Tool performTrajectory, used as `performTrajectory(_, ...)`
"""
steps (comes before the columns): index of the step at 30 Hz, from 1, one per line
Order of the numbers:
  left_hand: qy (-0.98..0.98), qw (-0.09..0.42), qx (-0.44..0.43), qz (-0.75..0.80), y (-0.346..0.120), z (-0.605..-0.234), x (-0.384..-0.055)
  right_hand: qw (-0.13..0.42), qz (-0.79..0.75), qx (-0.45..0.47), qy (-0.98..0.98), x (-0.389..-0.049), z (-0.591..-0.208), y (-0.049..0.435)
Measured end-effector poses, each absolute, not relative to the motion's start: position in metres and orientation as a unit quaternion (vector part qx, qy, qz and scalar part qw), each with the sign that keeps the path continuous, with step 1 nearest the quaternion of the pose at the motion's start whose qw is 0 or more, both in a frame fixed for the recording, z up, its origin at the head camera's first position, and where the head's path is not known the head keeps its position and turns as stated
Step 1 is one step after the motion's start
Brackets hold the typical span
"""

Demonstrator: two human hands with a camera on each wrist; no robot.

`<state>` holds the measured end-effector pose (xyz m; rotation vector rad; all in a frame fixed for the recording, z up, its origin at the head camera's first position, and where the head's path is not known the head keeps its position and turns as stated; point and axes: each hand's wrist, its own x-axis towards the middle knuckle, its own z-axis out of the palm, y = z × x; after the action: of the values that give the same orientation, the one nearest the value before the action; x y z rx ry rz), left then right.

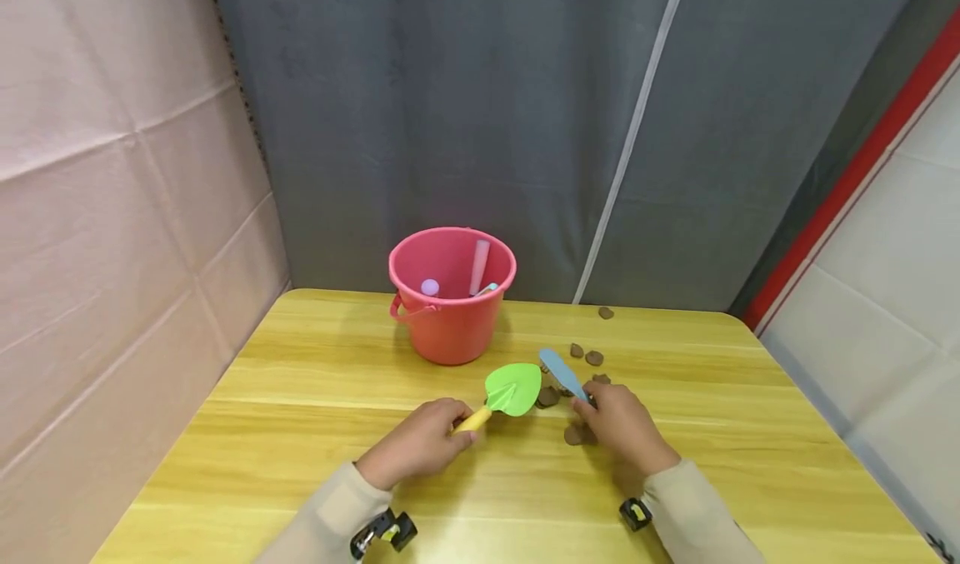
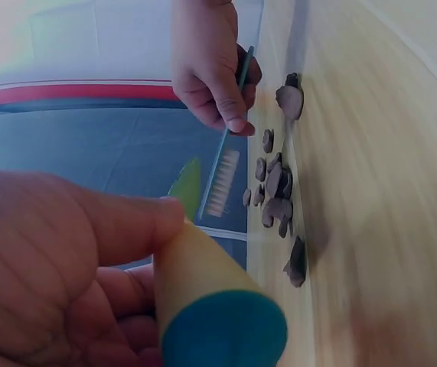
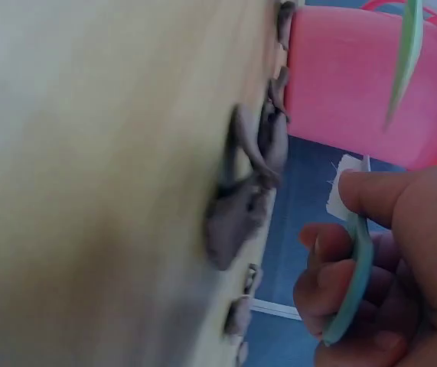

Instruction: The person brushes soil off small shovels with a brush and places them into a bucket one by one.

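My left hand (image 1: pixel 422 441) grips the yellow handle of a toy shovel (image 1: pixel 513 389) with a green, leaf-shaped blade. The blade is held above the table. In my right hand (image 1: pixel 624 424) is a small blue brush (image 1: pixel 561 371), gripped by its handle. Pale bristles (image 2: pixel 224 183) show on its underside in the left wrist view. Several flat, brown, irregular pieces (image 1: pixel 548 396) lie scattered around and under the brush. More brown pieces (image 1: pixel 576 434) sit beside the right hand, partly hidden by it.
A pink bucket (image 1: pixel 457 331) stands at the back of the wooden table (image 1: pixel 315 381), its handle hanging at the front left. Inside are a light purple stick-like thing (image 1: pixel 479 266), a purple ball-like end (image 1: pixel 430 287) and something light blue. A grey curtain (image 1: pixel 480 114) hangs behind.
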<state>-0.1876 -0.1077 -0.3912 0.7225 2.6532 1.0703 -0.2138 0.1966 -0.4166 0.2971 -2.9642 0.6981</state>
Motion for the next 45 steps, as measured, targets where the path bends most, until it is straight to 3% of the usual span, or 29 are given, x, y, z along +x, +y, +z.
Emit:
performTrajectory(4,0.893,0.103,0.239,0.367,-0.109,-0.389,-0.19,0.061,0.232,0.121,-0.963,-0.212,-0.406,0.19)
performTrajectory(13,0.89,0.125,0.234,0.371,-0.105,-0.389,-0.189,0.048,0.203,0.244,-0.947,-0.189,-0.389,0.149)
performTrajectory(19,0.893,0.109,0.231,0.37,-0.104,-0.392,-0.19,0.057,0.211,0.195,-0.956,-0.199,-0.399,0.16)
performTrajectory(29,0.896,0.114,0.222,0.366,-0.102,-0.397,-0.206,0.027,0.243,0.12,-0.962,-0.237,-0.413,0.198)
performTrajectory(40,0.895,0.116,0.215,0.373,-0.097,-0.398,-0.218,0.061,0.211,0.231,-0.948,-0.207,-0.388,0.15)
performTrajectory(45,0.882,0.136,0.193,0.407,-0.097,-0.395,-0.22,0.065,0.182,0.221,-0.956,-0.205,-0.389,0.144)
